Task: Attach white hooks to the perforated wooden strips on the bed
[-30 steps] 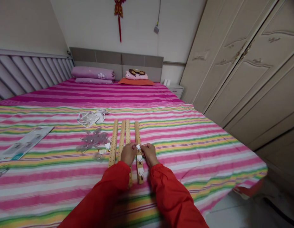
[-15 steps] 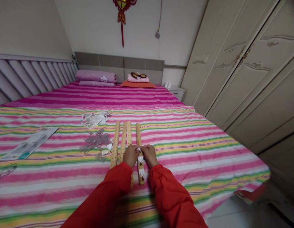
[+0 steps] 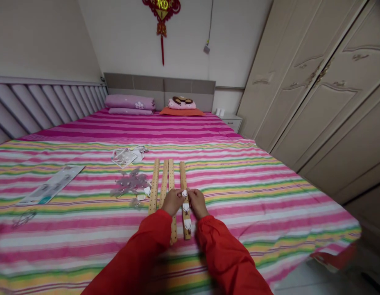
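Note:
Several perforated wooden strips (image 3: 165, 180) lie side by side on the striped bedspread (image 3: 239, 184). My left hand (image 3: 171, 202) and my right hand (image 3: 197, 202) meet over the rightmost strip (image 3: 182, 176), fingers pinched together on a small white hook piece (image 3: 184, 193). Two more white hook pieces (image 3: 186, 216) sit fixed on that strip closer to me. Both red sleeves reach in from the bottom edge.
A pile of clear hooks and small white parts (image 3: 130, 184) lies left of the strips, plastic bags (image 3: 126, 155) behind it, a printed sheet (image 3: 51, 189) further left. Pillows (image 3: 130, 102) sit at the headboard. A cream wardrobe (image 3: 325, 90) stands on the right, the bed's edge at lower right.
The view tilted slightly, so the whole scene sits lower and more to the right in the picture. Both hands stay pinched on the white piece on the rightmost strip.

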Motion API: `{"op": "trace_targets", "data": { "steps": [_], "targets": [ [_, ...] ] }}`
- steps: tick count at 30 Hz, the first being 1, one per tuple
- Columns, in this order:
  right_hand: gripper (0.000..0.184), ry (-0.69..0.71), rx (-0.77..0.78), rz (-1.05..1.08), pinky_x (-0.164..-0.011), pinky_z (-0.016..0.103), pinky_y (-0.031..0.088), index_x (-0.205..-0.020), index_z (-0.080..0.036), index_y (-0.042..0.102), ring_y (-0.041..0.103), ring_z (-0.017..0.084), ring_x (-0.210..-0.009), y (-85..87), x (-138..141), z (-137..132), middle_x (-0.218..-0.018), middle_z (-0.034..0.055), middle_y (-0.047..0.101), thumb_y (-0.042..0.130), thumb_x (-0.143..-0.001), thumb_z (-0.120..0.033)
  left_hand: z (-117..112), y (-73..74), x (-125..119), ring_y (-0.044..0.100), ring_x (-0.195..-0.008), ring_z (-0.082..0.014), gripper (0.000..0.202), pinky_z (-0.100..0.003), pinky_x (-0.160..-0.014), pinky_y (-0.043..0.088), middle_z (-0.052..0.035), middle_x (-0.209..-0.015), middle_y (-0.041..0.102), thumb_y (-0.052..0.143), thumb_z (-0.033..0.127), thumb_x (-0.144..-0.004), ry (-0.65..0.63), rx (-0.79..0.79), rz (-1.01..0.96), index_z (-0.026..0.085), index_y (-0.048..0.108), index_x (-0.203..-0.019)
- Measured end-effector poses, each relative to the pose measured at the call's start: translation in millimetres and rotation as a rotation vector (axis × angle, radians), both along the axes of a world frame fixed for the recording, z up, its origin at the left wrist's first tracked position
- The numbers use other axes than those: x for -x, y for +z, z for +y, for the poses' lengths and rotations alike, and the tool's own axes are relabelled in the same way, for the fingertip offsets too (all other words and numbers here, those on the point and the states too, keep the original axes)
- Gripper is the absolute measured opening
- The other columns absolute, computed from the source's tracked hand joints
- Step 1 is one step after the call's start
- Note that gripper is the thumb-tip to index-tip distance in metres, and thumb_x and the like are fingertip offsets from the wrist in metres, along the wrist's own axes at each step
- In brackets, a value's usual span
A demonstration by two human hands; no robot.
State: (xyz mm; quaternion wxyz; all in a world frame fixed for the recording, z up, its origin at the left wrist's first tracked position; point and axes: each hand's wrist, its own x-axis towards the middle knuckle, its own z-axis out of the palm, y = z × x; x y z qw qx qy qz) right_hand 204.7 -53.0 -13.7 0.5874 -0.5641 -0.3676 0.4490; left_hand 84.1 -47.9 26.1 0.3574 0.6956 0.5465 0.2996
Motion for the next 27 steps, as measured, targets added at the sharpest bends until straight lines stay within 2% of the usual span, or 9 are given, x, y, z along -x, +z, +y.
{"op": "trace_targets", "data": {
  "steps": [3, 5, 8, 11, 14, 18, 23, 25, 27],
  "targets": [
    [0.039, 0.009, -0.004, 0.049, -0.033, 0.023, 0.025, -0.056, -0.021, 0.048, 0.037, 0.008, -0.029, 6.2, 0, -7, -0.037, -0.0085, 0.044, 0.059, -0.072, -0.055, -2, 4.7, 24, 0.060, -0.072, -0.0137, 0.038, -0.024, -0.068, 0.048, -0.0030, -0.080, 0.065, 0.067, 0.024, -0.066, -0.020, 0.081, -0.215, 0.012, 0.068, -0.103],
    [0.041, 0.016, -0.020, 0.068, -0.032, 0.022, 0.024, -0.056, -0.021, 0.048, 0.036, 0.007, -0.028, 8.1, 1, -9, -0.038, -0.0083, 0.044, 0.058, -0.073, -0.057, -3, 6.7, 51, 0.061, -0.075, -0.0148, 0.039, -0.026, -0.072, 0.049, -0.0044, -0.084, 0.066, 0.065, 0.027, -0.067, 0.060, 0.029, -0.244, 0.012, 0.067, -0.102],
    [0.044, 0.015, -0.053, 0.083, -0.032, 0.021, 0.024, -0.054, -0.020, 0.046, 0.036, 0.006, -0.029, 9.0, 1, -11, -0.040, -0.0079, 0.044, 0.059, -0.072, -0.058, -5, 9.9, 96, 0.061, -0.075, -0.0171, 0.026, -0.029, -0.074, 0.048, -0.0042, -0.080, 0.067, 0.061, 0.023, -0.067, 0.216, -0.152, 0.026, 0.015, 0.068, -0.090],
    [0.044, 0.009, -0.065, 0.098, -0.032, 0.020, 0.024, -0.055, -0.020, 0.047, 0.036, 0.006, -0.029, 10.0, 1, -12, -0.041, -0.0075, 0.046, 0.060, -0.071, -0.059, -7, 14.2, 127, 0.061, -0.089, -0.0222, 0.025, -0.032, -0.084, 0.045, -0.0079, -0.091, 0.069, 0.061, 0.021, -0.068, 0.265, -0.292, 0.397, 0.016, 0.068, -0.091],
    [0.043, 0.011, -0.060, 0.108, -0.031, 0.020, 0.023, -0.058, -0.019, 0.051, 0.036, 0.006, -0.029, 11.1, 1, -14, -0.042, -0.0072, 0.048, 0.060, -0.071, -0.059, -9, 18.5, 136, 0.060, -0.098, -0.0257, 0.031, -0.033, -0.088, 0.042, -0.0117, -0.103, 0.069, 0.059, 0.020, -0.071, 0.243, -0.328, 0.616, 0.016, 0.067, -0.100],
    [0.042, 0.003, -0.059, 0.119, -0.030, 0.020, 0.022, -0.060, -0.019, 0.052, 0.036, 0.006, -0.029, 10.6, 1, -14, -0.042, -0.0068, 0.049, 0.060, -0.072, -0.058, -6, 22.2, 132, 0.062, -0.093, -0.0261, 0.030, -0.032, -0.079, 0.043, -0.0097, -0.097, 0.071, 0.053, 0.019, -0.072, 0.217, -0.266, 0.738, 0.020, 0.069, -0.097],
    [0.042, 0.004, -0.052, 0.128, -0.031, 0.021, 0.023, -0.062, -0.019, 0.053, 0.035, 0.006, -0.029, 7.8, 0, -12, -0.043, -0.0075, 0.049, 0.059, -0.071, -0.059, 1, 22.0, 138, 0.063, -0.083, -0.0227, 0.018, -0.029, -0.071, 0.043, -0.0052, -0.085, 0.071, 0.058, 0.023, -0.070, 0.209, -0.220, 0.585, 0.022, 0.071, -0.083],
    [0.041, 0.012, -0.055, 0.135, -0.032, 0.021, 0.024, -0.063, -0.019, 0.054, 0.035, 0.006, -0.029, 6.6, -1, -11, -0.043, -0.0075, 0.050, 0.059, -0.071, -0.059, 4, 22.4, 142, 0.063, -0.081, -0.0217, 0.020, -0.029, -0.070, 0.045, -0.0045, -0.085, 0.071, 0.063, 0.025, -0.067, 0.254, -0.197, 0.390, 0.022, 0.070, -0.085],
    [0.041, 0.019, -0.064, 0.142, -0.032, 0.020, 0.025, -0.063, -0.019, 0.054, 0.035, 0.006, -0.029, 5.2, -1, -11, -0.044, -0.0075, 0.050, 0.059, -0.072, -0.059, 5, 25.6, 146, 0.063, -0.081, -0.0212, 0.025, -0.029, -0.068, 0.047, -0.0048, -0.084, 0.071, 0.068, 0.029, -0.063, 0.352, -0.141, 0.096, 0.020, 0.069, -0.086]
  ]
}}
